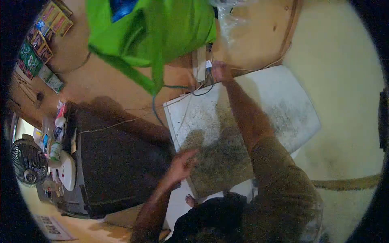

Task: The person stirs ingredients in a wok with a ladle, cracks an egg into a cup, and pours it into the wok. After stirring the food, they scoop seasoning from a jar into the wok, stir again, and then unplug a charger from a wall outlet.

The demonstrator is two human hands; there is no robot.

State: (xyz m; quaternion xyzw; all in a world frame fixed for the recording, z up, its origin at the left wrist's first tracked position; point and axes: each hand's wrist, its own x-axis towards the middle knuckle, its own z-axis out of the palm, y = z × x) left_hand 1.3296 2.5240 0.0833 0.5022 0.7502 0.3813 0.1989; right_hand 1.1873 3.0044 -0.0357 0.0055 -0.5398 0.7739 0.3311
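Note:
My right hand reaches far forward to the wooden wall, its fingers drawn together at a small white plug with a dark cord looping below it. The fingers are blurred, and their exact grip is hard to see. The plug is beside a pale upright wooden strip. Closer in, my left hand hangs over the near left edge of a white, dark-speckled flat top. Its fingers are apart and loosely bent, with nothing seen in them.
A green bag with a dangling strap hangs above. On the left, a dark cabinet-like box bears a fan and bottles. Sachets hang on the wall, clear plastic at the top. A pale wall rises on the right.

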